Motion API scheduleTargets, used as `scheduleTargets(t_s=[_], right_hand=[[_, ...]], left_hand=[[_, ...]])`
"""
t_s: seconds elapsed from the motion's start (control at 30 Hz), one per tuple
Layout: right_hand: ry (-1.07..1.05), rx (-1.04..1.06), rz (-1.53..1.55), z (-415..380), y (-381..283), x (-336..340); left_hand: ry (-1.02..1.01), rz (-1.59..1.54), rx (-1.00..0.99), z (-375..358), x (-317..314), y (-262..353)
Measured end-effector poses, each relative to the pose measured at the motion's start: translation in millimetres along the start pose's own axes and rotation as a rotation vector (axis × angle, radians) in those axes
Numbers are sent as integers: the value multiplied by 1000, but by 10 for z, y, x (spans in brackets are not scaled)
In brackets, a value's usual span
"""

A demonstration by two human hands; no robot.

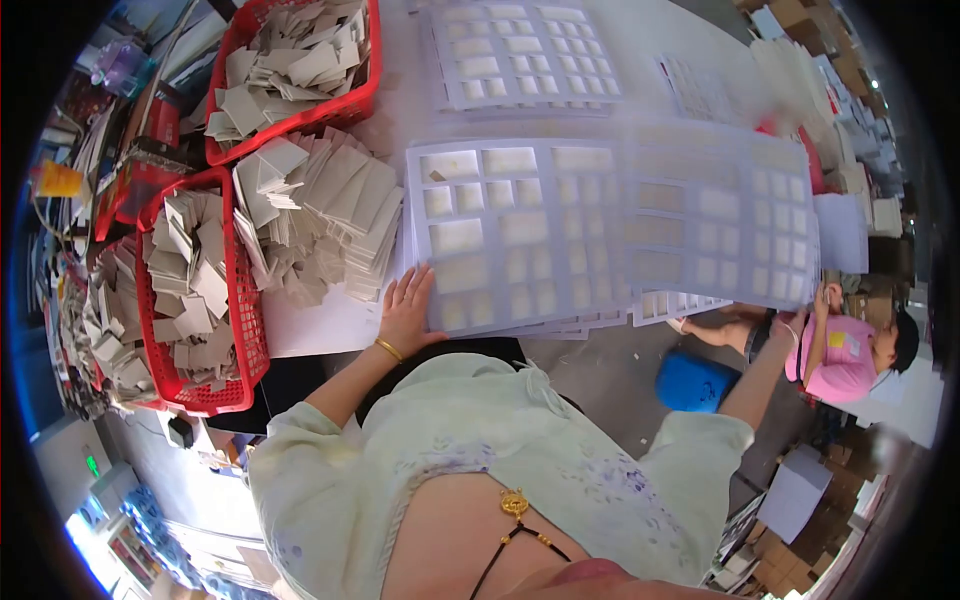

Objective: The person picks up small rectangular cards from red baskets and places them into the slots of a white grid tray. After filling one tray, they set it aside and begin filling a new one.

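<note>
My left hand [408,308] lies with its fingers apart on the left edge of a stack of white sheets with rectangular cut-outs [430,215]. A gold bangle circles that wrist. My right hand [793,328] is at the lower right corner of another white cut-out sheet [745,165], which overlaps the stack's right part and looks smeared by motion. The fingers of this hand are mostly hidden at the sheet's edge, and it appears to grip it. A small brownish scrap [438,176] shows in an upper left window of the stack.
Two red plastic baskets [243,290] hold grey card pieces; more card pieces [335,200] are heaped beside them. Further cut-out sheets [525,55] lie at the table's back. A blue stool [695,382] stands on the floor. A person in pink [845,355] is at the right.
</note>
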State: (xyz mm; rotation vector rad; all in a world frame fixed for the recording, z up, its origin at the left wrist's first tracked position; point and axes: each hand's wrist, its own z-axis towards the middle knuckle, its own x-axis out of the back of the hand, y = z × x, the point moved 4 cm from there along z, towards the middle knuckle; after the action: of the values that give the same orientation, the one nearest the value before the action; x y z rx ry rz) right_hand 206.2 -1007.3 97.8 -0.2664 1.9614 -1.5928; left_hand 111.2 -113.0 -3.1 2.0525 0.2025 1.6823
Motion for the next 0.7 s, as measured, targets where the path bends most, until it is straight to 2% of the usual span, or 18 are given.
scheduleTargets(t_s=[0.03, 0.07, 0.1, 0.2, 0.3, 0.33, 0.37, 0.4, 0.43, 0.47, 0.5, 0.53, 0.57, 0.6, 0.67, 0.7], right_hand=[[-70, 72, -53, 426, -108, 268], [290, -21, -225, 248, -245, 151], [321, -71, -487, -54, -352, -71], [632, 74, -1323, -285, -346, -580], [318, 722, -1489, 374, 504, -1161], [-51, 630, -1365, 523, 913, -1552], [-259, 627, -1317, 108, 1238, -2166], [-553, 658, -1146, -296, 1608, -2755], [-745, 687, -985, -756, 1968, -3301], [-877, 804, -1094, -1741, 1958, -3944], [-987, 692, -979, -2403, 2142, -4400], [-1068, 730, -981, -2982, 2362, -4731], [-1186, 571, -824, -3465, 2684, -5050], [-1261, 692, -783, -4230, 2661, -5328], [-1441, 576, -634, -5350, 2925, -5748], [-1500, 548, -738, -5823, 3060, -5918]], left_hand=[[-4, -17, 1, 4, -3, 9], [-11, -33, 2, 2, -3, 6], [-16, -47, 4, 1, 1, -11], [-20, -78, 9, 4, -24, -39], [-21, -59, 35, -2, -33, -34], [-39, -51, 43, -8, -33, -19], [-54, -40, 59, -2, -24, -6], [-67, -28, 78, -13, -9, -7], [-62, -27, 83, -26, 12, -8], [-57, -27, 82, -24, 25, -2], [-52, -30, 74, -24, 32, 8], [-51, -27, 81, -32, 35, 10], [-50, -24, 84, -37, 37, 9], [-50, -22, 84, -35, 41, 7], [-81, -9, 97, -35, 39, 4], [-78, -7, 91, -43, 22, 2]])
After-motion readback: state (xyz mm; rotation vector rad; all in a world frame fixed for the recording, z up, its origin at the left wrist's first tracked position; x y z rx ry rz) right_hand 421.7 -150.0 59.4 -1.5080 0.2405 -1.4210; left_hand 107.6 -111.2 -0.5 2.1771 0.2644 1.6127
